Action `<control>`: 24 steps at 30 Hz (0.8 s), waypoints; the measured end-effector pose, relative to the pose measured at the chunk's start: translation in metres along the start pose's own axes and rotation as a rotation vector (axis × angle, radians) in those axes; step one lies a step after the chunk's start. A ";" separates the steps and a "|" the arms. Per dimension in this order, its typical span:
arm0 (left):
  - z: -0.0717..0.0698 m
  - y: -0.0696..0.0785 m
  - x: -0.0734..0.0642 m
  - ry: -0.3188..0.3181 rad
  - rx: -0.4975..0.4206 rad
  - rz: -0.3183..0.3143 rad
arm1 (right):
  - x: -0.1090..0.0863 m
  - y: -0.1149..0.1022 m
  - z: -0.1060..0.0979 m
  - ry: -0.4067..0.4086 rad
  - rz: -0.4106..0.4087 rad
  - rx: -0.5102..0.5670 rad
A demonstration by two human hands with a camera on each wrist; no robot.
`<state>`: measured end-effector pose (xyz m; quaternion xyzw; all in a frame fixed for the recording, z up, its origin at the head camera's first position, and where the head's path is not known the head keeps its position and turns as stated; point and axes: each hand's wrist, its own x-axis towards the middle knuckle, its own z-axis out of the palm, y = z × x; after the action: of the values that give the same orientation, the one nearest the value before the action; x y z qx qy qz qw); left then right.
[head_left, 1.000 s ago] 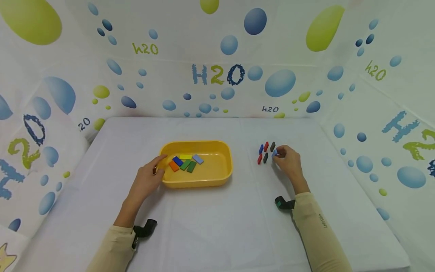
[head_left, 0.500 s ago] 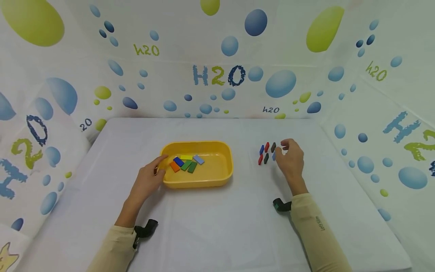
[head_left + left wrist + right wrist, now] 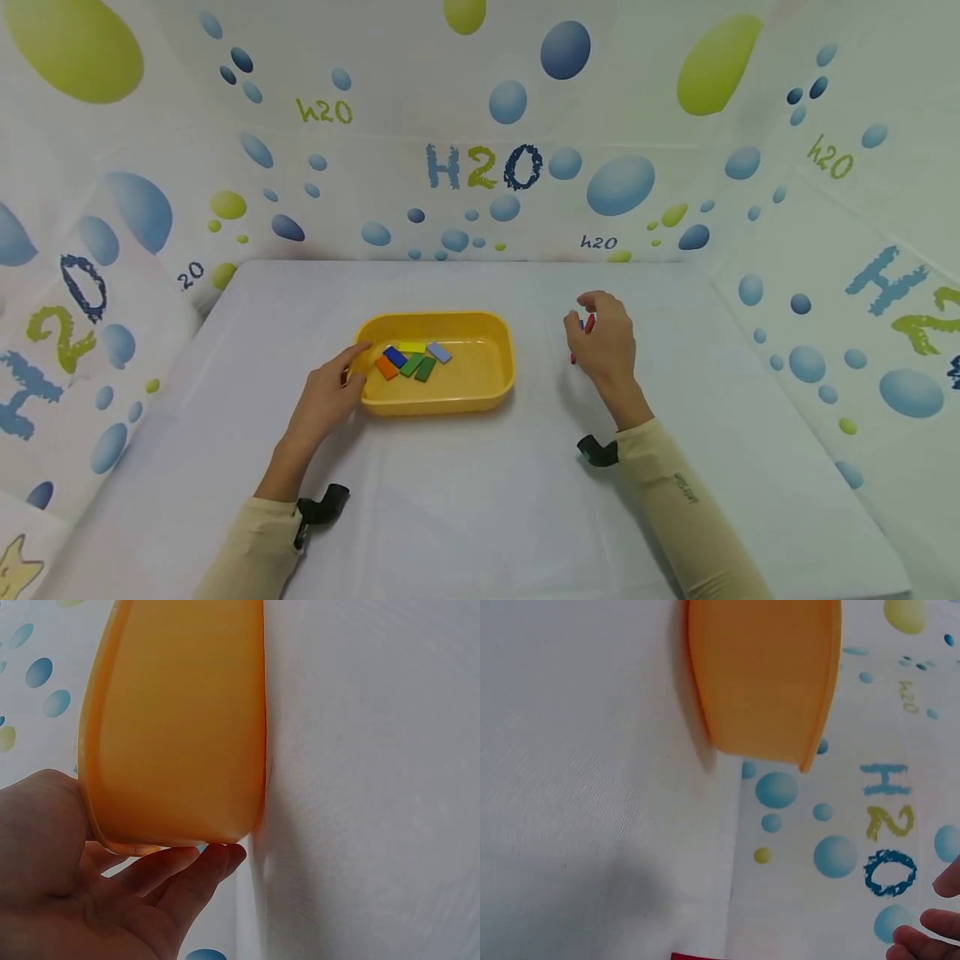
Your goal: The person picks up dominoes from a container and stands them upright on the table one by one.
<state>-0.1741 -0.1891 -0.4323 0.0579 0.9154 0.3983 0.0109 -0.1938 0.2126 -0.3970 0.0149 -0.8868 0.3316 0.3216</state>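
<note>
At the left end of a yellow plastic tray [image 3: 480, 371], my left hand [image 3: 322, 393] holds the rim between thumb and fingers; the left wrist view shows the fingers [image 3: 199, 881] against its end wall. Inside the tray lie several small flat tiles, among them an orange tile [image 3: 386, 367], a yellow tile [image 3: 412, 347] and a light blue tile [image 3: 439, 352]. To the right, my right hand [image 3: 609, 346] hovers with loosely bent fingers and nothing visible between them. It covers most of the standing tiles; part of a red tile [image 3: 590, 323] shows behind the thumb.
A white cloth [image 3: 480, 500] covers the table. Printed white sheeting [image 3: 375, 192] rises at the back and both sides. Black wrist cameras [image 3: 325, 505] stick out from both sleeves. A red edge [image 3: 694, 957] shows at the bottom of the right wrist view.
My right hand has let go of a light blue tile at the right of the standing group, then moved left over the tiles. My left hand has stayed at the tray.
</note>
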 end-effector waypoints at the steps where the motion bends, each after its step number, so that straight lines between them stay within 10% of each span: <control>1: 0.000 0.000 0.000 -0.002 0.000 -0.002 | 0.000 -0.003 0.002 -0.001 -0.012 0.002; 24: 0.000 0.003 -0.002 0.004 0.009 0.024 | -0.007 -0.064 0.048 -0.294 -0.040 0.061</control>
<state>-0.1718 -0.1871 -0.4305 0.0683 0.9163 0.3946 0.0040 -0.2000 0.1330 -0.3910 0.0910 -0.9135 0.3459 0.1941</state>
